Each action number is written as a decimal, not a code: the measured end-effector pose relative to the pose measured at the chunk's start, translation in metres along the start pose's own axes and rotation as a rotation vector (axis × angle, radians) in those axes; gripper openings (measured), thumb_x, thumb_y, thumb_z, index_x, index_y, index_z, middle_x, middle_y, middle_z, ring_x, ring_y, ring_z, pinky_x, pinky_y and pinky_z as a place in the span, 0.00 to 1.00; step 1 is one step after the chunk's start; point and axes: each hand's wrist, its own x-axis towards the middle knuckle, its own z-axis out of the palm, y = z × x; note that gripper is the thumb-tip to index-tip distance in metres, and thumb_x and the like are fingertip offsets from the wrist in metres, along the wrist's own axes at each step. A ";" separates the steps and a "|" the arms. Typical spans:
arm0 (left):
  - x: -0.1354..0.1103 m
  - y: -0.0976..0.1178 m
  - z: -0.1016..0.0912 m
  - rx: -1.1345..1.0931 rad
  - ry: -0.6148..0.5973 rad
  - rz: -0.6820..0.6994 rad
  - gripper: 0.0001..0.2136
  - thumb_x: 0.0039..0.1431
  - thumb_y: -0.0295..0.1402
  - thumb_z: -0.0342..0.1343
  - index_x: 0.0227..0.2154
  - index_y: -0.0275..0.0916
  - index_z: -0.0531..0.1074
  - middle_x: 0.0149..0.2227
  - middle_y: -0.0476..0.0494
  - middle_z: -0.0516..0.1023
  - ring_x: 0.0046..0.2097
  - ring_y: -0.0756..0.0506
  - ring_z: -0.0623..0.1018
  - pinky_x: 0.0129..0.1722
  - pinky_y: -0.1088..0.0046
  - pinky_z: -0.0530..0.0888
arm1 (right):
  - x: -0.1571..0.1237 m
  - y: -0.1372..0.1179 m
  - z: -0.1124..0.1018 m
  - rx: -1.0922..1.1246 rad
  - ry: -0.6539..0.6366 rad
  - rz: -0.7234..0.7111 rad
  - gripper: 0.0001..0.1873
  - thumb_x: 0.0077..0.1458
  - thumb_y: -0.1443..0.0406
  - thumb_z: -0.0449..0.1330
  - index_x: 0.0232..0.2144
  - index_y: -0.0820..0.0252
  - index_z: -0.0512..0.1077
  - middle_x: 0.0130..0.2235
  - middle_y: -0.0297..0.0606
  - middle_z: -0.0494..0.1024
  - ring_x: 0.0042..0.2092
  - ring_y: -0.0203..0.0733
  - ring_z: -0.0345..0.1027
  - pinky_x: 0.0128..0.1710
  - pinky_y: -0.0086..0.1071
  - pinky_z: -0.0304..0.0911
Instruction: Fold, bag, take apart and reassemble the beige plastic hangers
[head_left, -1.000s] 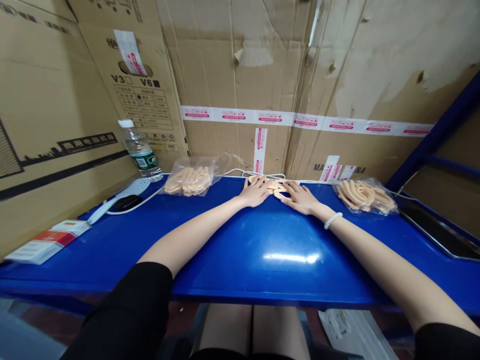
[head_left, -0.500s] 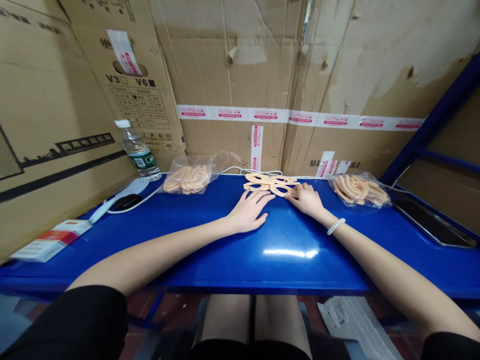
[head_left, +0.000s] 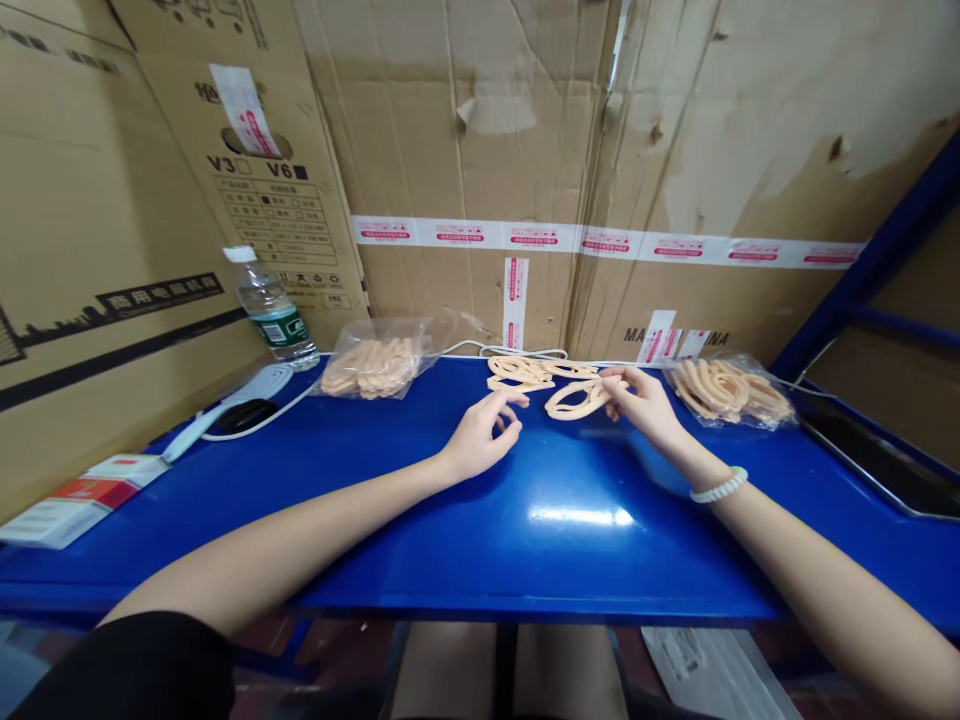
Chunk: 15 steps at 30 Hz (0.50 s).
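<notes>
My right hand (head_left: 645,405) pinches the right end of a flat peach-coloured oval ring (head_left: 556,408), tilted towards me over the blue table. Its exact kind and material cannot be made out. Behind it, more rings of the same sort lie loosely together in a pile (head_left: 538,373). My left hand (head_left: 484,435) hovers just in front of the pile, its fingers loosely bent, thumb apart and nothing in it. Clear plastic bags with similar pieces lie to either side: a left bag (head_left: 373,368) and a right bag (head_left: 731,388).
On the left stand a water bottle (head_left: 277,318) and a red-and-white box (head_left: 82,500), with a pale blue handled object (head_left: 196,430) between them. A dark tablet-like slab (head_left: 877,455) lies at right. Cardboard (head_left: 465,150) walls the back; a white cable (head_left: 457,347) runs along it.
My right hand has drawn one ring off the pile, towards me and to the right. My left hand has pulled back a little from the pile and its fingers have curled.
</notes>
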 end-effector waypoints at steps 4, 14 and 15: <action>-0.001 0.003 0.002 -0.228 0.020 -0.200 0.15 0.62 0.33 0.54 0.51 0.38 0.68 0.55 0.37 0.75 0.29 0.53 0.79 0.29 0.76 0.75 | -0.010 -0.015 0.011 0.160 -0.049 0.015 0.20 0.53 0.52 0.66 0.41 0.58 0.70 0.27 0.32 0.74 0.24 0.37 0.67 0.23 0.30 0.65; -0.002 0.013 0.006 -0.312 -0.114 -0.384 0.21 0.59 0.40 0.61 0.53 0.36 0.73 0.46 0.38 0.82 0.17 0.58 0.68 0.12 0.82 0.61 | -0.038 -0.034 0.039 0.216 -0.340 0.012 0.22 0.58 0.52 0.65 0.48 0.57 0.68 0.28 0.29 0.71 0.21 0.34 0.67 0.20 0.29 0.66; -0.003 0.014 0.006 -0.316 -0.131 -0.390 0.20 0.59 0.40 0.61 0.51 0.36 0.74 0.44 0.39 0.83 0.17 0.57 0.68 0.12 0.81 0.61 | -0.039 -0.034 0.041 0.241 -0.333 0.041 0.25 0.57 0.52 0.66 0.51 0.57 0.67 0.29 0.29 0.72 0.22 0.34 0.69 0.20 0.29 0.68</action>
